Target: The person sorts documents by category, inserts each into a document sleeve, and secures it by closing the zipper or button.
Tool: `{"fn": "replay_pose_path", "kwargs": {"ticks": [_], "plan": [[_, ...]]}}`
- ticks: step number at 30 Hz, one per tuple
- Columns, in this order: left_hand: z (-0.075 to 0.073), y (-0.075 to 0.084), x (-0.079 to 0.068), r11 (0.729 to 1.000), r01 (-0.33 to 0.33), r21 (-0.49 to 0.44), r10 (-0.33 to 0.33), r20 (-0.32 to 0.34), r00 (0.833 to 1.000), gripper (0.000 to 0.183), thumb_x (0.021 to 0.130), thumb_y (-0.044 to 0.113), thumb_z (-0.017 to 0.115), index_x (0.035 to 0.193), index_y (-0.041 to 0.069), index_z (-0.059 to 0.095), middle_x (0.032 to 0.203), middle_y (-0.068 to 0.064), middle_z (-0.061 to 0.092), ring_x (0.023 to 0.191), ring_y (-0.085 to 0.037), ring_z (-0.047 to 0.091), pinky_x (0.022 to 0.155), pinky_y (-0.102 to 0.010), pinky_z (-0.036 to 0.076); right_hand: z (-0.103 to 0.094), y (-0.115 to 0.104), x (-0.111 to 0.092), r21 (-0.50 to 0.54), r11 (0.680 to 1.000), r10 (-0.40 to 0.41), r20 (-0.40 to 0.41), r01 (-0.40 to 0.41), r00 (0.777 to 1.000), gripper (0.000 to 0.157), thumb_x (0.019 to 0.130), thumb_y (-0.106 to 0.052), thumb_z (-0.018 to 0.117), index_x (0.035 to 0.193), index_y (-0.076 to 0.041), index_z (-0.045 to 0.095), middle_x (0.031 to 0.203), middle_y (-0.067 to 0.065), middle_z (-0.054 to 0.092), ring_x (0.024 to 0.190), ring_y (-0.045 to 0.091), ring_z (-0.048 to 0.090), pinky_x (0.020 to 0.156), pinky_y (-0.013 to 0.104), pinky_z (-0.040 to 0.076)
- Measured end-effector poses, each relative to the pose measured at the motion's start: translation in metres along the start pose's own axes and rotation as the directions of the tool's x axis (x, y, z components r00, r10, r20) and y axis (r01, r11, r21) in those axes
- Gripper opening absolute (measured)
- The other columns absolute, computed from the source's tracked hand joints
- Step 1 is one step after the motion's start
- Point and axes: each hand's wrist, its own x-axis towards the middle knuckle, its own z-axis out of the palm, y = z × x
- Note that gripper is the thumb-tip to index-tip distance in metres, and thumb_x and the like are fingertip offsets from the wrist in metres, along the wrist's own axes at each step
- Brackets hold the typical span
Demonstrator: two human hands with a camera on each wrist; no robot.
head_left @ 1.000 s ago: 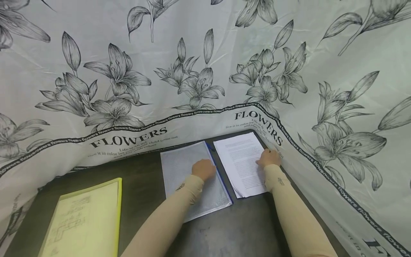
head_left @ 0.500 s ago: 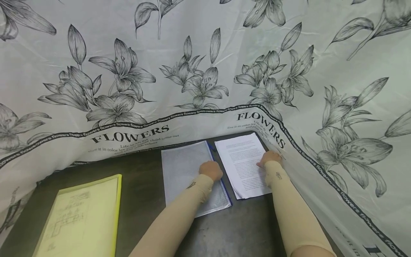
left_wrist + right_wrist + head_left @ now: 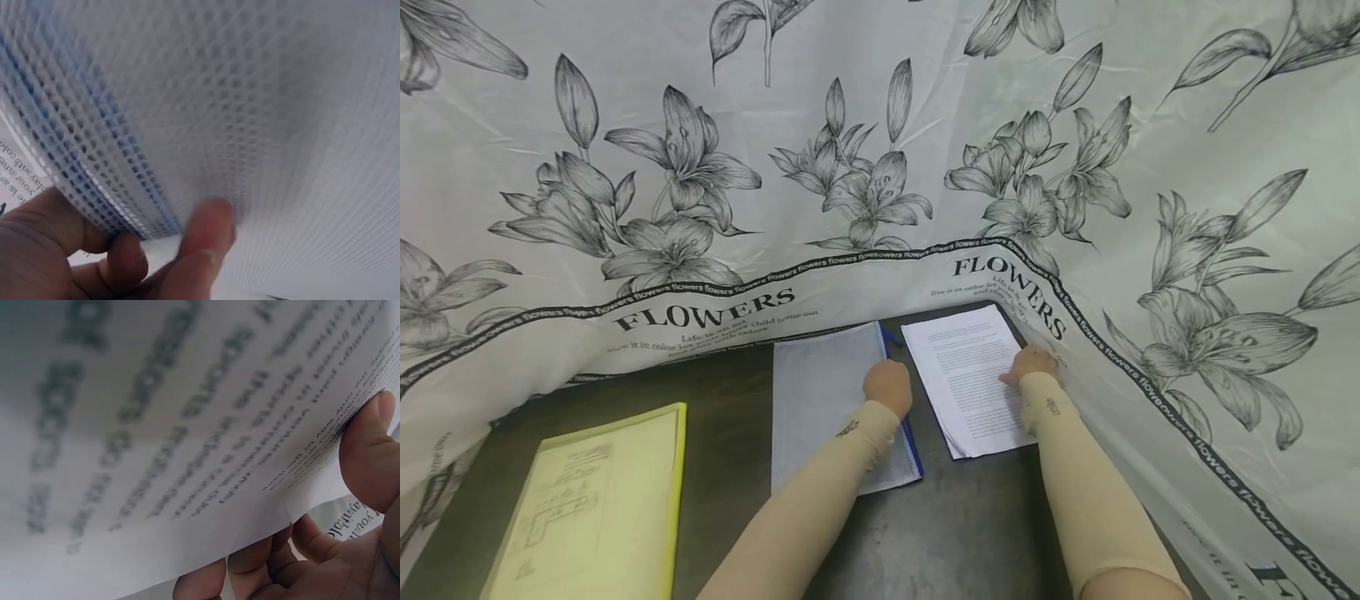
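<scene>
And here's the left hand (image 3: 889, 385), curled round the right side of the pouch (image 3: 820, 383) near the middle of the frame, while the right hand (image 3: 1032, 367) has the right margin of the papers (image 3: 962, 379) pinched, just right of centre. So far, then, both have a hold on them, yet the papers lie outside the pouch, side by side with it on the dark table (image 3: 737, 458); bringing the two together looks like the part left undone, so call it early work. Over at lower left, the folder (image 3: 610, 500) sits apart, a faint drawing showing through its yellow cover, no hand on it. Now to the close-ups! The head view makes the pouch a plain grey sheet; the left wrist view brings out its mesh, with blue bands at upper left and fingertips closed in at lower left. The right wrist view catches what the head view hides: the thumb (image 3: 369, 456) over the page at right, fingers (image 3: 200, 581) tucked beneath at the bottom, the sheet bowed. Whether the pouch's mouth is unfastened, nobody can tell from here.
</scene>
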Motion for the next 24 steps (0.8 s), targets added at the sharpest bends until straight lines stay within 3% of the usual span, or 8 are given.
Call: {"fn": "replay_pose_path", "kwargs": {"ticks": [5, 9, 12, 15, 19, 22, 24], "plan": [[0.003, -0.001, -0.004, 0.999, 0.026, -0.023, -0.028, -0.097, 0.995, 0.011, 0.091, 0.007, 0.068, 0.099, 0.0, 0.072, 0.078, -0.01, 0.071, 0.07, -0.022, 0.07, 0.055, -0.034, 0.058, 0.002, 0.002, 0.002, 0.047, 0.999, 0.019, 0.001, -0.019, 1.0, 0.087, 0.09, -0.039, 0.075, 0.133, 0.025, 0.034, 0.12, 0.044, 0.048, 0.115, 0.053, 0.051, 0.097, 0.06, 0.046], [0.004, -0.003, -0.007, 0.998, 0.042, -0.05, -0.049, -0.153, 0.987, 0.032, 0.092, 0.008, 0.069, 0.118, -0.007, 0.059, 0.075, -0.013, 0.07, 0.065, -0.024, 0.07, 0.053, -0.035, 0.057, -0.002, 0.003, 0.0, 0.022, 1.0, 0.0, 0.006, 0.0, 1.0, 0.08, 0.089, -0.041, 0.077, 0.125, 0.024, 0.045, 0.108, 0.036, 0.055, 0.104, 0.046, 0.056, 0.092, 0.055, 0.048], [0.001, -0.004, -0.007, 0.998, 0.033, -0.06, -0.042, -0.153, 0.987, 0.025, 0.093, 0.007, 0.067, 0.112, -0.008, 0.064, 0.078, -0.013, 0.071, 0.068, -0.025, 0.071, 0.054, -0.036, 0.058, -0.008, 0.003, -0.002, -0.013, 1.0, -0.016, 0.017, 0.017, 1.0, 0.073, 0.087, -0.043, 0.077, 0.114, 0.021, 0.056, 0.1, 0.031, 0.059, 0.099, 0.043, 0.058, 0.092, 0.053, 0.047], [-0.002, -0.003, -0.008, 0.997, 0.03, -0.073, -0.038, -0.11, 0.993, 0.012, 0.093, 0.005, 0.065, 0.098, -0.002, 0.073, 0.083, -0.013, 0.073, 0.074, -0.026, 0.073, 0.057, -0.037, 0.059, -0.014, 0.003, -0.004, -0.036, 0.999, -0.017, 0.047, 0.019, 0.999, 0.074, 0.087, -0.047, 0.077, 0.112, 0.021, 0.059, 0.102, 0.032, 0.06, 0.102, 0.044, 0.057, 0.095, 0.053, 0.045], [-0.001, -0.004, -0.008, 0.996, 0.034, -0.085, -0.042, -0.088, 0.995, 0.012, 0.093, 0.005, 0.064, 0.089, 0.004, 0.075, 0.086, -0.011, 0.074, 0.079, -0.026, 0.073, 0.059, -0.038, 0.06, -0.018, 0.004, -0.006, 0.113, 0.993, 0.012, 0.09, -0.022, 0.996, 0.08, 0.084, -0.044, 0.081, 0.121, 0.022, 0.054, 0.113, 0.033, 0.057, 0.107, 0.043, 0.057, 0.096, 0.052, 0.047], [0.004, -0.005, -0.009, 0.996, 0.019, -0.083, -0.027, -0.093, 0.995, 0.011, 0.093, 0.005, 0.064, 0.09, 0.003, 0.074, 0.087, -0.011, 0.073, 0.079, -0.027, 0.072, 0.06, -0.038, 0.06, -0.017, 0.004, -0.006, 0.267, 0.963, 0.019, 0.114, -0.049, 0.993, 0.081, 0.08, -0.037, 0.085, 0.127, 0.02, 0.052, 0.119, 0.031, 0.057, 0.109, 0.041, 0.058, 0.096, 0.051, 0.049], [0.007, -0.006, -0.01, 0.997, 0.004, -0.082, -0.012, -0.103, 0.995, 0.01, 0.093, 0.005, 0.064, 0.09, 0.003, 0.073, 0.087, -0.012, 0.072, 0.079, -0.028, 0.072, 0.06, -0.038, 0.06, -0.017, 0.004, -0.005, 0.303, 0.952, 0.009, 0.122, -0.046, 0.992, 0.08, 0.082, -0.036, 0.083, 0.131, 0.018, 0.05, 0.123, 0.031, 0.056, 0.113, 0.042, 0.057, 0.098, 0.053, 0.048]]}}
